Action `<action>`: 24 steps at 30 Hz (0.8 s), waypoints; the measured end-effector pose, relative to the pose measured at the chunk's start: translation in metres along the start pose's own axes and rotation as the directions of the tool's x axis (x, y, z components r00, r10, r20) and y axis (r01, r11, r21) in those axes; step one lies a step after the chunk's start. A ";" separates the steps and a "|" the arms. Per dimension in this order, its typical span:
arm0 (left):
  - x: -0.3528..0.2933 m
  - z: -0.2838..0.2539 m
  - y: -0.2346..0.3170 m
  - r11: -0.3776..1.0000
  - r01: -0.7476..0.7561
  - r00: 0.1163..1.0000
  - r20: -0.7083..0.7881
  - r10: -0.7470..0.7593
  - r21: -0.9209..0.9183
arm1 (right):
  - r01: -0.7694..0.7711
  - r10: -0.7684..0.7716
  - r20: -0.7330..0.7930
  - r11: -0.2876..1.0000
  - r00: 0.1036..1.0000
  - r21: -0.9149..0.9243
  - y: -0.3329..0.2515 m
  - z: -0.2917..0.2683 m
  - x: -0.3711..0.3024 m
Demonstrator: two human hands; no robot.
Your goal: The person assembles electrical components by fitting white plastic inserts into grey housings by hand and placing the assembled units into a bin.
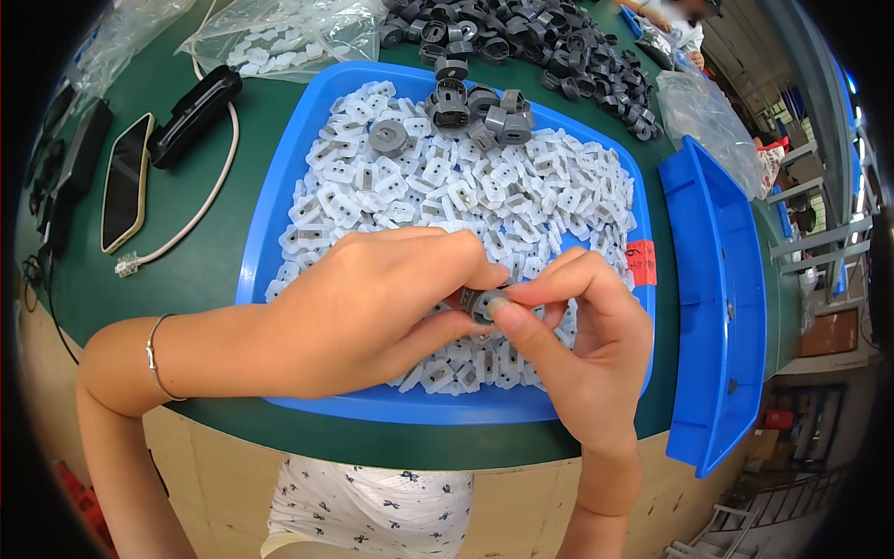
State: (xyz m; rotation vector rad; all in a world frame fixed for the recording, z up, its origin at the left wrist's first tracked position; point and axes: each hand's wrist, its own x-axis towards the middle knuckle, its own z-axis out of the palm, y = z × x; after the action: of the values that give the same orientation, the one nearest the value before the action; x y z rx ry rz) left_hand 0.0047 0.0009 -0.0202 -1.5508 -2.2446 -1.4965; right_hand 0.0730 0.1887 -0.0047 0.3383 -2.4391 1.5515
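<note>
Over the near part of a blue tray [272, 210], my left hand [372, 303] pinches a small dark grey round plastic housing [480, 303] between thumb and fingers. My right hand [596, 359] is closed on the same housing from the right, its thumb pressing on the face and its index finger along the top. Whether a smaller piece sits under that thumb is hidden. Below and around the hands, the tray is filled with small translucent white plastic pieces [484, 191]. Several grey housings [456, 104] lie on them at the far side, with one grey round cap [388, 138] apart to their left.
Behind the tray is a heap of dark grey housings [559, 51], beside a clear bag of white pieces [279, 47]. An empty-looking blue bin [712, 307] stands right. Left are a phone [128, 184], a black handset [196, 116] and a pale cable [207, 207]. Another person [684, 35] is far right.
</note>
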 end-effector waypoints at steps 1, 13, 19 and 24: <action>-0.002 0.001 -0.001 1.000 0.003 1.000 -0.001 -0.003 0.001 | 0.000 0.000 0.002 1.000 1.000 0.002 -0.002 0.001 0.001; -0.001 0.002 -0.005 0.960 -0.220 0.970 -0.063 0.233 0.171 | -0.167 0.136 0.150 0.961 0.979 0.221 -0.001 -0.006 0.000; -0.001 0.001 -0.005 0.952 -0.235 0.970 -0.018 0.243 0.197 | -0.248 0.171 0.284 0.932 0.943 0.263 -0.006 -0.011 0.001; -0.001 0.006 -0.006 0.943 -0.253 0.964 -0.025 0.264 0.218 | -0.159 0.107 0.253 0.968 0.962 0.194 -0.001 -0.008 -0.003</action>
State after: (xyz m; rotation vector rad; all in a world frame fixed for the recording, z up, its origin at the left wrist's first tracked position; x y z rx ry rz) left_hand 0.0037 0.0047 -0.0280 -1.6396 -1.9997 -1.1722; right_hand 0.0767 0.1962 -0.0016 0.4296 -2.5228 1.9413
